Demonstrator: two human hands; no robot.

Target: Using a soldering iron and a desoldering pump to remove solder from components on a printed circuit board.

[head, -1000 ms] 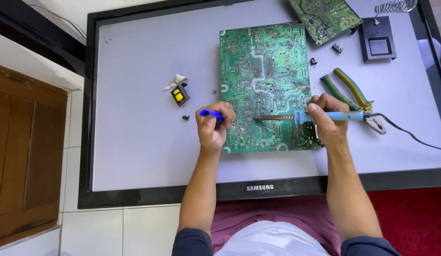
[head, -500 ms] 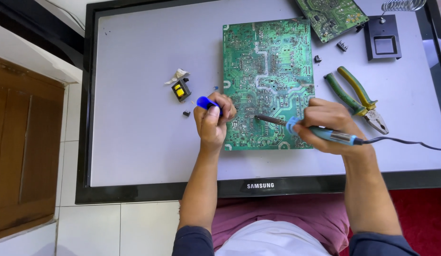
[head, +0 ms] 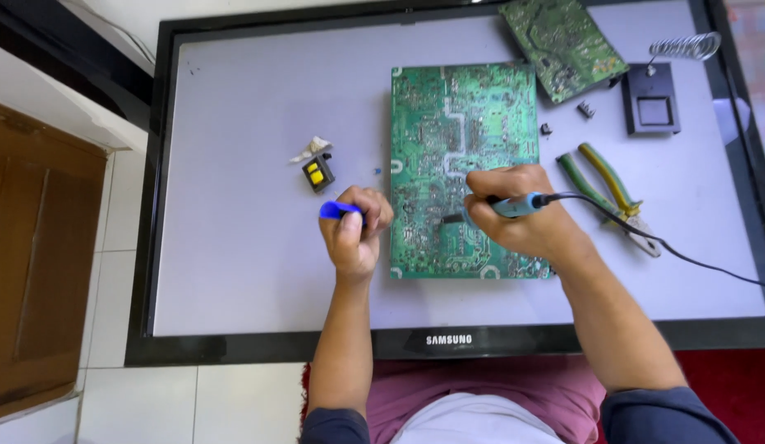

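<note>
Two hands over a flat monitor (head: 235,271), small yellow-faced component (head: 317,173) lay leftmost, left hand (head: 356,233) clamped on a blue tool (head: 337,210), green circuit board (head: 463,164) centred, right hand (head: 518,212) gripped a soldering iron (head: 514,205) touching it, pliers (head: 609,196) lay beside, iron stand (head: 650,101) far right.

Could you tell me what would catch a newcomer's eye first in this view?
Most striking is the large green circuit board lying mid-screen on a flat monitor used as a worktop. The right hand holds a blue-handled soldering iron over its lower part, while the left hand grips a blue tool at the board's left edge.
</note>
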